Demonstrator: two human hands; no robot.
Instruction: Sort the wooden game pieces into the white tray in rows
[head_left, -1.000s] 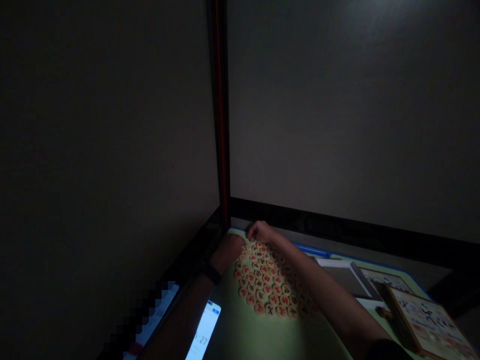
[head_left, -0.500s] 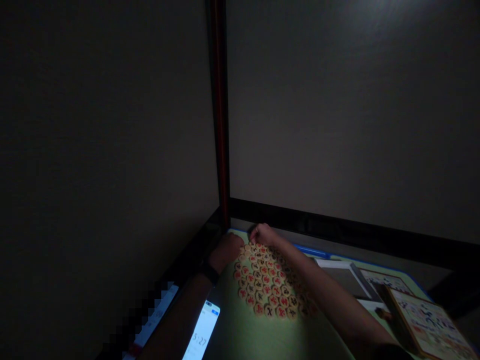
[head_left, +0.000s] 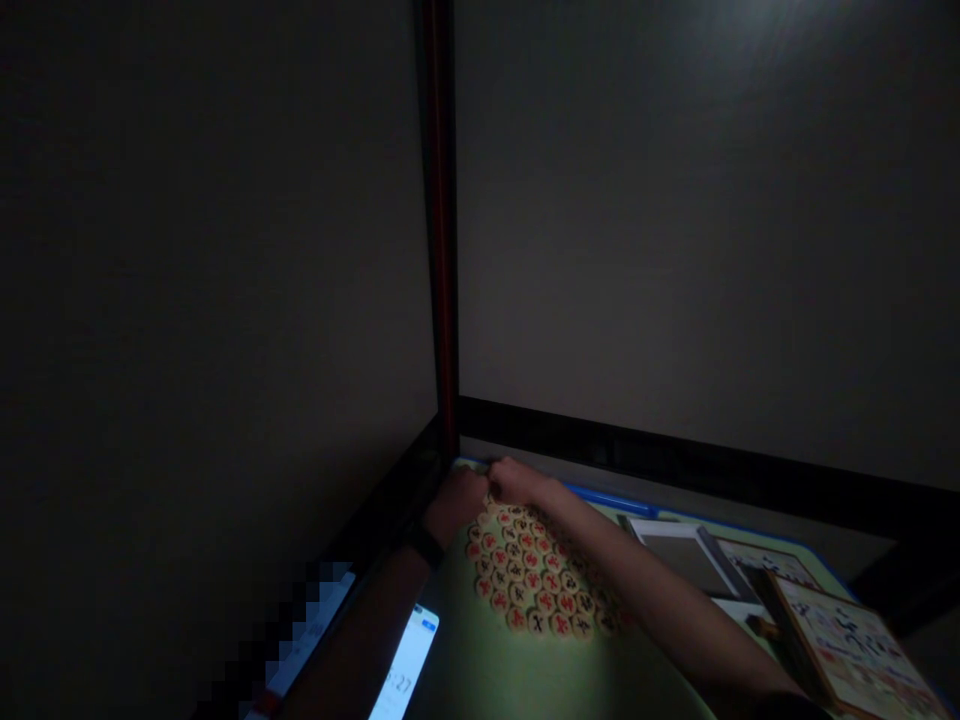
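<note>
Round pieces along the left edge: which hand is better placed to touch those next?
Probably the left hand. It is near the left edge of the round pieces, while the right hand is farther right, its forearm along their right side.

Left grip [head_left: 462, 497] and right grip [head_left: 517, 482] sit close together beside round pieces [head_left: 532, 581].

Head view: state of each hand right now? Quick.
Left hand: looks curled, at the far end of the round pieces; can't tell if holding one.
Right hand: curled, beside the left; contents hidden.
</note>
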